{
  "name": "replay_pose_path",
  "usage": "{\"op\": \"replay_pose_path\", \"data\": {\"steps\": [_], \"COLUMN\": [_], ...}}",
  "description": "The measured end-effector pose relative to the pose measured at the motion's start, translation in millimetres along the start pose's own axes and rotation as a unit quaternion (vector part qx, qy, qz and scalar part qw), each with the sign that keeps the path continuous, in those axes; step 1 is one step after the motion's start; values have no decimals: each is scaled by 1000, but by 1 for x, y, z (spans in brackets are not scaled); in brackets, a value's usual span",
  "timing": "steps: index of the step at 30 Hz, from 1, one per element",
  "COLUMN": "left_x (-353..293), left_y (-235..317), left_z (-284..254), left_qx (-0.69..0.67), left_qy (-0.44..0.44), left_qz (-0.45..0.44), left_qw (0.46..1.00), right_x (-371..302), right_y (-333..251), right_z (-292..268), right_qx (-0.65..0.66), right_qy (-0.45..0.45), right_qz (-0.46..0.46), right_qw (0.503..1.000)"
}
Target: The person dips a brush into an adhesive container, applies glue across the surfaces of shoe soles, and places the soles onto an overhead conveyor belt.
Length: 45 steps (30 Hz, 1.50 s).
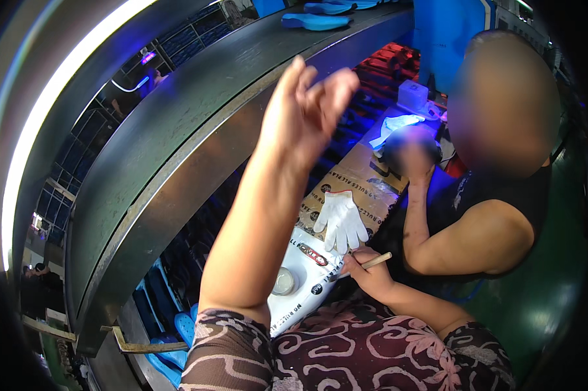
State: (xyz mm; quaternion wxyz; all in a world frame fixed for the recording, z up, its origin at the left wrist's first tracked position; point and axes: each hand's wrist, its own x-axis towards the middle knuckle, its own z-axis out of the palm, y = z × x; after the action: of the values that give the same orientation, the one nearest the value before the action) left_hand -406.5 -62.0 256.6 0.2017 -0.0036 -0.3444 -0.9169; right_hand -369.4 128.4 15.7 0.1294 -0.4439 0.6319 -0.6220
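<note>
My left hand [307, 107] is raised in front of the conveyor's edge, its fingers apart and partly curled, with nothing in it. Low over the work surface, my right hand [372, 272] is closed round a pale wooden stick [377, 260]; its far end is hidden, so I cannot tell what tool it belongs to. Just beyond that hand lies a white knit glove [343, 225], flat on brown cardboard [346, 176]. A small red and dark object [314, 255] rests on the white printed sheet [294, 306], near a round clear container [284, 281].
A dark conveyor belt [170, 104] curves along the left and far side, with blue shoe insoles [316, 22] on its far end. More blue insoles [184, 328] sit below it. At right a co-worker [496, 228] reaches toward a brightly lit white-blue piece [398, 125] near a translucent box [412, 96].
</note>
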Motion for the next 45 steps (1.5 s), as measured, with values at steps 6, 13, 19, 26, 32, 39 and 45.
{"op": "replay_pose_path", "data": {"steps": [6, 13, 19, 26, 32, 39, 45], "left_x": [-178, -463, -518, -521, -544, -490, -429], "left_y": [-23, 4, -32, -25, -30, -44, -63], "left_z": [-132, -236, -251, -263, -254, -203, -188], "left_qx": [293, 634, 749, 764, 459, 35, 345], "left_qy": [163, 481, 486, 482, 616, 503, 468], "left_qz": [-71, -122, -279, -274, -6, 4, 150], "left_qw": [939, 593, 353, 330, 640, 864, 800], "right_x": [-4, -13, -6, -14, -19, -10, 6], "right_y": [12, 21, 2, -11, -13, -23, -71], "right_z": [6, 39, 69, 84, 88, 91, 103], "right_qx": [34, 66, 87, 68, 56, 57, 103], "right_qy": [-13, -69, -125, -142, -147, -140, -171], "right_qz": [43, 156, 136, 150, 177, 170, 115], "right_qw": [998, 983, 979, 976, 972, 974, 973]}}
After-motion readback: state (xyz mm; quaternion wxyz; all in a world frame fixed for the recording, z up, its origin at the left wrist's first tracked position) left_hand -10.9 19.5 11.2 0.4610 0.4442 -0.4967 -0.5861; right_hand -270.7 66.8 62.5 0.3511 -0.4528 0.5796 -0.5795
